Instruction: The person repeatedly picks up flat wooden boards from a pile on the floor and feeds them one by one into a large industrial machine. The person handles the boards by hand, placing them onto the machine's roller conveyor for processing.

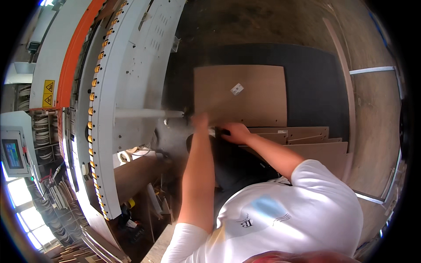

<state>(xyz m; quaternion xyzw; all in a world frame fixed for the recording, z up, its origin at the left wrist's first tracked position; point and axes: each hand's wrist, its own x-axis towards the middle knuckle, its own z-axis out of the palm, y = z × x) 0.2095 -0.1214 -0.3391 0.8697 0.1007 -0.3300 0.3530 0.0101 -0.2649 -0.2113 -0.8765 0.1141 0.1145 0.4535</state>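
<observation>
My left hand (200, 120) reaches out beside the near left corner of a large brown panel (263, 94) with a white label on it. Motion smears its fingers, so I cannot tell what they hold, if anything. To its right, just below the panel's near edge, my right hand (237, 133) is curled, with a small dark thing (225, 132) at its fingers that I cannot make out. A small pale patch shows between the two hands. My dark-clothed legs are below them.
Left stands a long grey machine (140, 57) with a row of yellow rollers (97, 70) and an orange strip (74, 57). A pale bar (149, 113) juts from it toward my left hand. More brown boards (307, 136) lie at the right, beside a dark sheet (311, 83).
</observation>
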